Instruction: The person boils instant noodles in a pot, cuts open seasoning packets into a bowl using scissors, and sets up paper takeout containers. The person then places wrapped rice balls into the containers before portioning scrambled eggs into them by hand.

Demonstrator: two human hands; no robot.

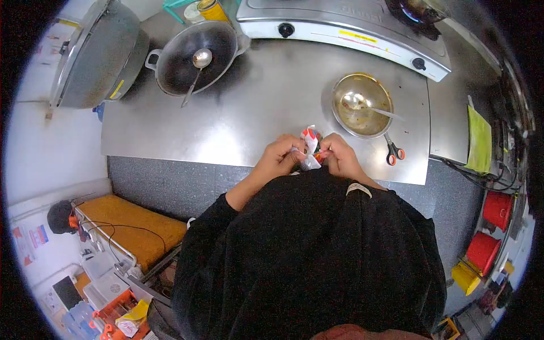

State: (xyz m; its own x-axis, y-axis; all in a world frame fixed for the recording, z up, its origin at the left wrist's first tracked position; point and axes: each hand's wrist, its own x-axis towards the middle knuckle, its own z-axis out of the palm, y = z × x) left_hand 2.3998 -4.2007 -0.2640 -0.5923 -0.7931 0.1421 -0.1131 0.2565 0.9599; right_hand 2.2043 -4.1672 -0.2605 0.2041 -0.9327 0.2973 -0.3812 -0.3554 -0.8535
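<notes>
Near the front edge of the steel table, my left hand and my right hand pinch a small white and red plastic packet between them. Crumpled white plastic shows between my fingertips; what is inside the packet cannot be made out. Just beyond my right hand stands a metal bowl with yellowish-brown residue, and a spoon or similar utensil leans over its rim. Scissors with black and orange handles lie beside the bowl, partly under it.
A dark wok with a metal ladle sits at the back left of the steel table. Behind is a gas stove, its right burner lit. A large grey pot stands far left; a yellow-green cloth hangs right.
</notes>
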